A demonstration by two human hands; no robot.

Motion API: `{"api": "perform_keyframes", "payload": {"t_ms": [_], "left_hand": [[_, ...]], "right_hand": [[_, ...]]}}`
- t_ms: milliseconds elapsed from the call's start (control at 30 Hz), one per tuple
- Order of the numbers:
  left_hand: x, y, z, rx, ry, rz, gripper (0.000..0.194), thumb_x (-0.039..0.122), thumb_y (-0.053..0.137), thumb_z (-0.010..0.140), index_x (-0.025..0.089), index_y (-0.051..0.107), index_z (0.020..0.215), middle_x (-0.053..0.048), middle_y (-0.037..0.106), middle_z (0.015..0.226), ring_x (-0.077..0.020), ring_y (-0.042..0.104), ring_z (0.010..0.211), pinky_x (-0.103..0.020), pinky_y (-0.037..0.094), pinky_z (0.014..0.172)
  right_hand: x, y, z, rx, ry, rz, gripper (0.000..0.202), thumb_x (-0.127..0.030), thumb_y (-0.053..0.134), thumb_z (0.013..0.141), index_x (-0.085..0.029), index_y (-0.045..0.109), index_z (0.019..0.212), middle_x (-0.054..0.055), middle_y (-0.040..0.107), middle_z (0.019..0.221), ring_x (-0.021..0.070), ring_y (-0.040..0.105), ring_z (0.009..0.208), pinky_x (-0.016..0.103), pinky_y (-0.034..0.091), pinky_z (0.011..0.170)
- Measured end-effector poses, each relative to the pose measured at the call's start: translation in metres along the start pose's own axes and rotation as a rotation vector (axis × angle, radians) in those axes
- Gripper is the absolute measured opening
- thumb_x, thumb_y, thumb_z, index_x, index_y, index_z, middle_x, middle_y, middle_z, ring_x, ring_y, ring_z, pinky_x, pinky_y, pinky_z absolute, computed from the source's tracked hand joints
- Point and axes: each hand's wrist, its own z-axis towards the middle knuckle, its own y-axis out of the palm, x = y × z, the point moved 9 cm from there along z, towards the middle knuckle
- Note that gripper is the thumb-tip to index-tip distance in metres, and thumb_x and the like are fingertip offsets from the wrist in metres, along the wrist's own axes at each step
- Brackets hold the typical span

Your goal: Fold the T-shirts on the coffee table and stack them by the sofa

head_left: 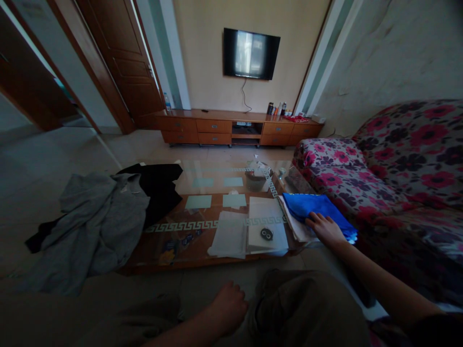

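Observation:
My right hand point(325, 229) reaches out over a blue folded cloth point(333, 209), its fingers resting on the cloth's near left part. Under the cloth, at the right end of the glass-topped table point(195, 224), lie whitish sheets point(298, 230). Near my knees, my left hand point(230, 303) is curled closed, in front of the table; whether anything is inside it is hidden. White papers point(229, 233) and a white stack point(267, 212) lie on the table, with a small black object with two rings point(266, 234) on the stack.
Grey clothing point(97, 221) and black clothing point(159, 188) hang over the table's left end. A flowered sofa point(347, 168) stands at the right. Beyond the table are a glass bowl point(255, 180), a long wooden cabinet point(213, 132) and a wall television point(251, 53).

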Motion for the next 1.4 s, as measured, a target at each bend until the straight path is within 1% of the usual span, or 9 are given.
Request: {"api": "perform_keyframes", "payload": {"t_ms": [167, 300, 433, 567, 867, 1000, 1067, 1167, 1400], "left_hand": [[0.001, -0.004, -0.001, -0.025, 0.004, -0.009, 0.023, 0.030, 0.061, 0.091, 0.013, 0.076, 0.099, -0.018, 0.074, 0.099, -0.0340, 0.070, 0.102, -0.052, 0.052, 0.090], [0.001, 0.002, 0.001, -0.038, 0.002, -0.009, 0.023, 0.031, 0.062, 0.091, 0.014, 0.076, 0.099, -0.017, 0.075, 0.098, -0.0339, 0.070, 0.102, -0.052, 0.052, 0.092], [0.000, 0.006, 0.002, -0.025, -0.005, 0.002, 0.023, 0.031, 0.062, 0.091, 0.014, 0.077, 0.097, -0.018, 0.075, 0.096, -0.0339, 0.070, 0.100, -0.052, 0.052, 0.090], [0.000, 0.006, 0.002, -0.009, 0.002, 0.005, 0.022, 0.030, 0.062, 0.091, 0.014, 0.077, 0.097, -0.018, 0.075, 0.096, -0.0335, 0.071, 0.099, -0.052, 0.053, 0.089], [0.002, 0.003, 0.002, -0.004, 0.002, 0.000, 0.020, 0.028, 0.064, 0.090, 0.014, 0.077, 0.095, -0.017, 0.075, 0.095, -0.0327, 0.071, 0.099, -0.051, 0.053, 0.090], [0.003, 0.001, -0.001, -0.001, 0.004, -0.001, 0.020, 0.028, 0.063, 0.091, 0.015, 0.076, 0.095, -0.017, 0.075, 0.096, -0.0325, 0.071, 0.099, -0.051, 0.052, 0.091], [0.003, 0.001, -0.001, 0.005, 0.002, 0.000, 0.020, 0.029, 0.063, 0.090, 0.015, 0.076, 0.095, -0.016, 0.075, 0.095, -0.0323, 0.071, 0.099, -0.050, 0.052, 0.090], [0.002, 0.003, 0.000, 0.010, 0.004, 0.000, 0.019, 0.029, 0.064, 0.090, 0.015, 0.076, 0.095, -0.016, 0.075, 0.095, -0.0319, 0.071, 0.099, -0.049, 0.052, 0.090], [0.000, 0.010, 0.003, -0.026, 0.000, 0.008, 0.021, 0.030, 0.063, 0.090, 0.015, 0.076, 0.096, -0.017, 0.075, 0.096, -0.0326, 0.071, 0.101, -0.049, 0.052, 0.090]], "right_hand": [[0.007, -0.001, -0.007, 0.018, 0.029, 0.035, 0.018, -0.018, 0.056, 0.093, -0.022, 0.074, 0.095, 0.014, 0.058, 0.134, 0.0299, 0.055, 0.112, 0.038, 0.042, 0.082], [0.010, -0.002, -0.008, 0.003, 0.073, 0.007, 0.017, -0.031, 0.063, 0.091, -0.020, 0.074, 0.099, 0.015, 0.059, 0.134, 0.0307, 0.054, 0.112, 0.040, 0.042, 0.085], [0.013, 0.000, -0.005, -0.019, 0.081, -0.040, 0.013, -0.023, 0.061, 0.091, -0.020, 0.074, 0.091, 0.015, 0.062, 0.126, 0.0301, 0.055, 0.110, 0.039, 0.040, 0.081], [0.013, -0.005, -0.001, -0.003, 0.071, -0.048, 0.021, -0.016, 0.055, 0.094, -0.019, 0.072, 0.083, 0.015, 0.065, 0.119, 0.0287, 0.057, 0.105, 0.039, 0.038, 0.079], [0.014, -0.021, -0.005, 0.076, 0.107, 0.099, 0.011, -0.026, 0.060, 0.094, -0.021, 0.069, 0.091, 0.012, 0.065, 0.118, 0.0280, 0.058, 0.106, 0.037, 0.041, 0.084], [0.002, -0.017, -0.007, 0.065, -0.048, 0.223, 0.011, -0.030, 0.061, 0.093, -0.024, 0.068, 0.098, 0.010, 0.064, 0.122, 0.0273, 0.058, 0.108, 0.038, 0.044, 0.089], [0.001, -0.015, -0.010, 0.072, -0.085, 0.219, 0.024, -0.028, 0.062, 0.089, -0.024, 0.067, 0.112, 0.011, 0.062, 0.129, 0.0293, 0.057, 0.114, 0.040, 0.044, 0.092], [0.009, -0.008, -0.015, 0.092, -0.040, 0.161, 0.045, -0.025, 0.064, 0.084, -0.024, 0.062, 0.129, 0.013, 0.059, 0.138, 0.0321, 0.055, 0.120, 0.042, 0.044, 0.093], [0.016, -0.005, -0.020, 0.127, -0.009, 0.228, 0.026, -0.025, 0.052, 0.097, -0.026, 0.068, 0.118, 0.010, 0.064, 0.128, 0.0268, 0.059, 0.115, 0.040, 0.046, 0.093]]}}
